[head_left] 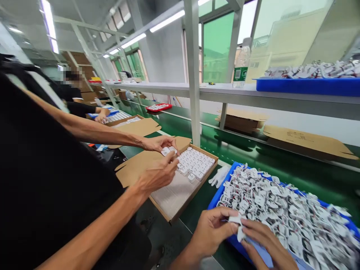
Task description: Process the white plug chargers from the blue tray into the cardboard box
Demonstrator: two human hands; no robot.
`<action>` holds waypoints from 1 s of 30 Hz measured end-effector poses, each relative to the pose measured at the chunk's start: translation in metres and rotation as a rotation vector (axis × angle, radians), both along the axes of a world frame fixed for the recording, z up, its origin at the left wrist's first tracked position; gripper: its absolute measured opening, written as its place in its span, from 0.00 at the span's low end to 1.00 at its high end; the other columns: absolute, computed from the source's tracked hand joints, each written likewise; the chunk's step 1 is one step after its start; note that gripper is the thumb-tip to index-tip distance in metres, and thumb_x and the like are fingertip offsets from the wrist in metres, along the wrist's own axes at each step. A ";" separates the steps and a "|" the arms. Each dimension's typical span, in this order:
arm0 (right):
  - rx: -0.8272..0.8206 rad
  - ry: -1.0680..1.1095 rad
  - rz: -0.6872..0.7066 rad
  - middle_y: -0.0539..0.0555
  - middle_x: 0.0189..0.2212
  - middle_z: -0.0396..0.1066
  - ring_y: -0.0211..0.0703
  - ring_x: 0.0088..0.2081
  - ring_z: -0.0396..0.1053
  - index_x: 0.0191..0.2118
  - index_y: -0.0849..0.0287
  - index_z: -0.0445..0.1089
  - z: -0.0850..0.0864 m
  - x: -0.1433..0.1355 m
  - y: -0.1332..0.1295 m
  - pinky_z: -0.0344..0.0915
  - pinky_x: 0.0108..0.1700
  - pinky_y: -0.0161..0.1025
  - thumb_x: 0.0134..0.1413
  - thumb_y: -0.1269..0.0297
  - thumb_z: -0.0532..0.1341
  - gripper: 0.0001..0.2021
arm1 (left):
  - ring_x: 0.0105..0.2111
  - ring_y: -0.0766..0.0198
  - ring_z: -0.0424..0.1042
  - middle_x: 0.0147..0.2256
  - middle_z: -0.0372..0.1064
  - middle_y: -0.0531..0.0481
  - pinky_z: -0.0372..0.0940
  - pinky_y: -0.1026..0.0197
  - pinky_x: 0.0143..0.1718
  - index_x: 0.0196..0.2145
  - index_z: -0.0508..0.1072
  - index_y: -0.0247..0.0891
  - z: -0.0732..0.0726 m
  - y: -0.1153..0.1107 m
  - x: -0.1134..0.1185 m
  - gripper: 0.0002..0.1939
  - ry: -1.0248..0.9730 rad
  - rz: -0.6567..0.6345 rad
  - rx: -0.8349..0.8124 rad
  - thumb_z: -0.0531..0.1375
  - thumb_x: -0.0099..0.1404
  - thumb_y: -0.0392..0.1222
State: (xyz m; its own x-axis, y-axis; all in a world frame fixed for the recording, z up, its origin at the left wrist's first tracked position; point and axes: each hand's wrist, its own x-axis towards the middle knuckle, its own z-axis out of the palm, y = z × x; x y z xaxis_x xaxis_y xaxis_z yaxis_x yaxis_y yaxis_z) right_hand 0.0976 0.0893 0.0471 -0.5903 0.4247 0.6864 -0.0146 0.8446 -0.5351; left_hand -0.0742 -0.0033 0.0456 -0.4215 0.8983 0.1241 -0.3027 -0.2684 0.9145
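At the lower right, my left hand (211, 231) pinches a small white plastic part (239, 222) between thumb and fingers. My right hand (266, 240) grips the same part from the other side, fingertips against it. Both hands are above the near left edge of a blue tray (215, 200). That tray is heaped with many similar white pieces (277, 210), with dark and reddish bits, perhaps wires, among them. Exactly what kind of part I hold is too small to make out.
To the left, a co-worker's hands (159, 172) hold white pieces over a cardboard box (168, 197) partly filled with rows of them. A white glove (219, 176) lies between box and tray. A shelf (174, 88) with a bottle (241, 67) and another blue tray (306, 87) runs above.
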 end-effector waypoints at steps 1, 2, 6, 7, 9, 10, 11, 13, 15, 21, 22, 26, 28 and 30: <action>-0.061 -0.003 -0.013 0.56 0.49 0.82 0.47 0.48 0.83 0.49 0.51 0.79 0.005 -0.001 0.000 0.80 0.52 0.35 0.63 0.65 0.68 0.10 | 0.45 0.52 0.80 0.44 0.83 0.38 0.72 0.56 0.49 0.44 0.86 0.36 0.003 -0.001 -0.003 0.19 0.014 -0.011 -0.031 0.75 0.59 0.50; -0.122 0.001 -0.023 0.57 0.49 0.82 0.47 0.48 0.83 0.48 0.51 0.79 0.009 -0.002 0.000 0.79 0.52 0.36 0.63 0.65 0.67 0.09 | 0.46 0.51 0.79 0.45 0.83 0.39 0.71 0.54 0.52 0.45 0.86 0.36 0.005 -0.002 -0.005 0.19 0.031 -0.012 -0.050 0.73 0.61 0.52; -0.272 -0.013 -0.004 0.56 0.48 0.82 0.46 0.50 0.82 0.48 0.50 0.79 0.021 -0.009 -0.003 0.79 0.53 0.37 0.64 0.67 0.67 0.09 | 0.48 0.50 0.78 0.47 0.82 0.40 0.71 0.53 0.54 0.48 0.85 0.37 0.003 -0.002 -0.011 0.19 -0.005 -0.063 -0.049 0.72 0.63 0.50; -0.288 -0.013 -0.002 0.56 0.48 0.82 0.46 0.50 0.82 0.49 0.50 0.79 0.022 -0.011 -0.003 0.78 0.54 0.37 0.64 0.67 0.67 0.09 | 0.48 0.51 0.78 0.46 0.82 0.40 0.71 0.54 0.53 0.48 0.84 0.36 0.001 -0.002 -0.011 0.20 -0.022 -0.075 -0.043 0.73 0.62 0.49; -0.307 -0.012 0.007 0.55 0.49 0.82 0.45 0.51 0.81 0.49 0.49 0.78 0.023 -0.014 -0.005 0.78 0.54 0.37 0.64 0.67 0.67 0.10 | 0.44 0.54 0.79 0.43 0.82 0.41 0.72 0.56 0.49 0.47 0.84 0.36 -0.002 -0.001 -0.009 0.19 -0.037 -0.052 -0.035 0.74 0.61 0.47; -0.308 -0.011 0.016 0.55 0.49 0.82 0.45 0.51 0.81 0.49 0.49 0.78 0.022 -0.015 -0.005 0.78 0.55 0.37 0.64 0.67 0.67 0.10 | 0.42 0.56 0.79 0.42 0.82 0.41 0.73 0.58 0.47 0.46 0.84 0.35 -0.003 0.000 -0.008 0.18 -0.034 -0.022 -0.036 0.74 0.60 0.47; -0.300 -0.009 0.024 0.54 0.48 0.82 0.45 0.51 0.81 0.49 0.49 0.78 0.022 -0.015 -0.006 0.78 0.55 0.36 0.64 0.68 0.67 0.10 | 0.39 0.57 0.79 0.40 0.81 0.42 0.73 0.59 0.44 0.44 0.84 0.35 -0.003 0.001 -0.006 0.17 -0.022 0.020 -0.039 0.74 0.60 0.46; -0.257 -0.006 0.032 0.54 0.48 0.82 0.44 0.50 0.81 0.49 0.50 0.78 0.018 -0.016 -0.005 0.77 0.55 0.34 0.64 0.67 0.67 0.10 | 0.37 0.58 0.78 0.39 0.80 0.41 0.73 0.61 0.40 0.41 0.84 0.34 -0.002 0.002 -0.002 0.14 0.029 0.114 -0.041 0.74 0.59 0.44; -0.200 -0.010 0.018 0.54 0.49 0.82 0.43 0.50 0.82 0.48 0.50 0.78 0.013 -0.016 -0.003 0.76 0.54 0.31 0.64 0.66 0.67 0.09 | 0.38 0.57 0.78 0.38 0.79 0.40 0.73 0.61 0.39 0.38 0.85 0.33 0.001 0.003 0.001 0.12 0.093 0.190 -0.048 0.73 0.58 0.41; -0.022 -0.083 0.031 0.57 0.53 0.80 0.45 0.52 0.82 0.54 0.53 0.75 -0.007 -0.011 0.010 0.75 0.55 0.29 0.63 0.65 0.69 0.15 | 0.36 0.57 0.77 0.39 0.78 0.39 0.72 0.62 0.37 0.39 0.85 0.32 0.004 0.004 0.002 0.13 0.149 0.231 -0.087 0.73 0.57 0.42; -0.006 -0.089 0.034 0.57 0.53 0.80 0.45 0.51 0.82 0.55 0.53 0.75 -0.007 -0.010 0.011 0.76 0.54 0.28 0.63 0.64 0.69 0.15 | 0.36 0.57 0.77 0.39 0.78 0.39 0.72 0.62 0.37 0.39 0.85 0.32 0.004 0.003 0.000 0.15 0.147 0.197 -0.092 0.74 0.57 0.44; -0.067 -0.067 0.023 0.56 0.52 0.80 0.46 0.50 0.82 0.53 0.52 0.76 0.002 -0.006 0.006 0.78 0.52 0.30 0.65 0.65 0.67 0.12 | 0.43 0.53 0.77 0.45 0.77 0.39 0.73 0.58 0.44 0.46 0.85 0.35 0.009 -0.005 -0.007 0.22 0.102 0.007 -0.070 0.75 0.58 0.51; -0.122 -0.062 0.020 0.55 0.52 0.80 0.46 0.52 0.81 0.52 0.51 0.76 0.009 -0.005 0.001 0.78 0.54 0.33 0.66 0.67 0.65 0.11 | 0.47 0.52 0.77 0.48 0.75 0.40 0.73 0.55 0.49 0.50 0.84 0.38 0.010 -0.009 -0.011 0.23 0.078 -0.061 -0.044 0.75 0.59 0.50; -0.150 -0.080 0.036 0.54 0.52 0.79 0.45 0.53 0.80 0.54 0.49 0.74 0.015 -0.004 -0.002 0.77 0.55 0.36 0.67 0.69 0.64 0.13 | 0.48 0.52 0.76 0.50 0.74 0.41 0.73 0.54 0.51 0.53 0.83 0.40 0.010 -0.012 -0.013 0.24 0.077 -0.107 -0.030 0.74 0.61 0.49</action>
